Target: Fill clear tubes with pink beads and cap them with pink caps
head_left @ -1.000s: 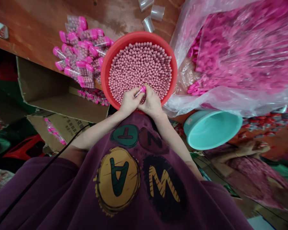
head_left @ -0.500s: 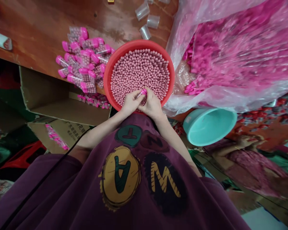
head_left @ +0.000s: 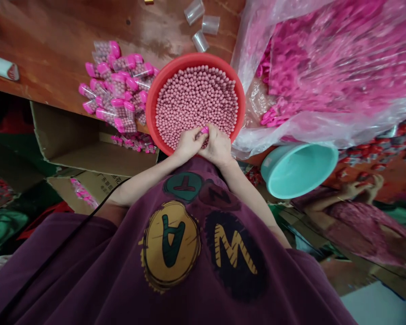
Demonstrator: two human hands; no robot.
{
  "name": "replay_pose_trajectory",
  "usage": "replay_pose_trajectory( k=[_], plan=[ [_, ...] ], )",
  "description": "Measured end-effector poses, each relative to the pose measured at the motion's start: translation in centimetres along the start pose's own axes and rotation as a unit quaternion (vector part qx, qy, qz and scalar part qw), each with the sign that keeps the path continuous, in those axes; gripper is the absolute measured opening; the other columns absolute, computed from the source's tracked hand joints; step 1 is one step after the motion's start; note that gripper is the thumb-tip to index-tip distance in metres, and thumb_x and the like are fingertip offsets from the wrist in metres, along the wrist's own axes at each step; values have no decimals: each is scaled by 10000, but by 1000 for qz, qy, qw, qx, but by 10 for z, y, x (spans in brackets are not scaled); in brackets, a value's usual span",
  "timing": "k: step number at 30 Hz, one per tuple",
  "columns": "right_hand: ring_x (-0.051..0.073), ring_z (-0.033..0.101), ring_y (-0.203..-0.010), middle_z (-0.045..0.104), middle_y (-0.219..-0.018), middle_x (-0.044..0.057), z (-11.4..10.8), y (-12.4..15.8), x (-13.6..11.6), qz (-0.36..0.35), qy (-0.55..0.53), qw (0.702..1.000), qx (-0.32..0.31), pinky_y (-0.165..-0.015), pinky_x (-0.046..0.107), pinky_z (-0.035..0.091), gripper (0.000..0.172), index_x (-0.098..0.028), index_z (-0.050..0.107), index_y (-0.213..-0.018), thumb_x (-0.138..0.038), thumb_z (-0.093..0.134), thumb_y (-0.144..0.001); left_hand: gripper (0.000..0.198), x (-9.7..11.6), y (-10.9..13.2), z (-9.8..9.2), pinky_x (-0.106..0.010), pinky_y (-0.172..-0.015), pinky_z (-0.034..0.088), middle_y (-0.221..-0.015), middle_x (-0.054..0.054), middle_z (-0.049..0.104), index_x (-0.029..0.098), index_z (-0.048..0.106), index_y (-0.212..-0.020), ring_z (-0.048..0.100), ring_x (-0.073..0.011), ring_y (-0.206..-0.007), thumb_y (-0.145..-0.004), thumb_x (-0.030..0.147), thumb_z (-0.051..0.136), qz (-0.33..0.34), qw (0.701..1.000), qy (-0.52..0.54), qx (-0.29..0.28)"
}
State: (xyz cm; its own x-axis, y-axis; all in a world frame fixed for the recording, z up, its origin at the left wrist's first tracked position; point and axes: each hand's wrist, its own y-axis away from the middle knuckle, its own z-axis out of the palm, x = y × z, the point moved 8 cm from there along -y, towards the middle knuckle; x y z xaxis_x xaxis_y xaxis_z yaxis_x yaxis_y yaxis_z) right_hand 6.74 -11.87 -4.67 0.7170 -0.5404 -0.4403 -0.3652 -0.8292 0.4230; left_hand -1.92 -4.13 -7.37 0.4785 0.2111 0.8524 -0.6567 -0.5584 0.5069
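Pink-capped clear plastic tube (head_left: 205, 130), now almost hidden, sits pinched between the left hand (head_left: 188, 143) and right hand (head_left: 217, 145), both curled closed on it above the pink beads (head_left: 196, 104) in the red basin (head_left: 151, 108) at twelve o'clock, filled tubes (head_left: 117, 85) at ten.

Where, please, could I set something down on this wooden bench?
Bare wood lies between the white object and the heap of pink-capped tubes, and a strip runs above the red basin beside the clear cylinders. It is crowded at the basin, around the left hand and right hand, and the pink-filled plastic bag.
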Motion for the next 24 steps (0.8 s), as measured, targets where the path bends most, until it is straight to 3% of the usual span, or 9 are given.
replay_pose_trajectory(
  k=[5, 7, 11, 14, 18, 24],
  plan=[
    [418, 774, -1123, 793, -1229, 240, 5, -5, 8, -6, -16, 1000, -15, -999, 577, 635, 556, -126, 591, -1391, -406, 677, -919, 317, 10, 0, -7, -336, -648, 327, -571, 23, 516, 232, 621, -670, 372, -157, -592, -952, 235, 764, 0, 994, -96, 49],
    [411, 779, -1079, 799, -1185, 226, 7, -5, 11, -17, -24, 999, -29, -958, 561, 640, 532, -146, 608, -1322, -456, 705, -901, 343, 9, 0, -6, -334, -663, 341, -566, 22, 512, 227, 614, -648, 388, -159, -601, -957, 234, 763, -27, 994, -98, 40],
    [407, 785, -1081, 805, -1197, 210, 7, 1, 14, -45, -49, 997, -41, -946, 550, 653, 590, -164, 629, -1289, -519, 775, -841, 337, -1, 6, 9, -287, -660, 399, -630, 10, 598, 189, 656, -670, 504, -142, -631, -998, 240, 714, -114, 991, 64, -33],
    [424, 782, -1195, 763, -1375, 260, 7, 3, 17, -43, -66, 996, -38, -1011, 577, 661, 736, -103, 586, -1481, -420, 778, -845, 214, -5, 12, 16, -253, -712, 484, -756, -6, 711, 171, 743, -789, 600, -133, -705, -970, 282, 769, -146, 968, 202, -42],
    [466, 700, -1418, 624, -1611, 317, 7, 1, 13, -74, -94, 992, -30, -1149, 662, 625, 883, -74, 451, -1667, -311, 766, -878, 143, 2, 15, 10, -245, -787, 500, -834, 4, 734, 172, 762, -842, 627, -131, -791, -965, 244, 752, -98, 976, 194, 18],
    [422, 613, -1548, 610, -1656, 263, -14, 1, 17, -142, -145, 979, -28, -1297, 685, 537, 907, -126, 397, -1752, -326, 752, -941, 104, 30, 22, 1, -281, -847, 507, -892, -5, 756, 183, 814, -955, 640, -165, -848, -976, 162, 714, 14, 994, 51, 100]
  ],
)
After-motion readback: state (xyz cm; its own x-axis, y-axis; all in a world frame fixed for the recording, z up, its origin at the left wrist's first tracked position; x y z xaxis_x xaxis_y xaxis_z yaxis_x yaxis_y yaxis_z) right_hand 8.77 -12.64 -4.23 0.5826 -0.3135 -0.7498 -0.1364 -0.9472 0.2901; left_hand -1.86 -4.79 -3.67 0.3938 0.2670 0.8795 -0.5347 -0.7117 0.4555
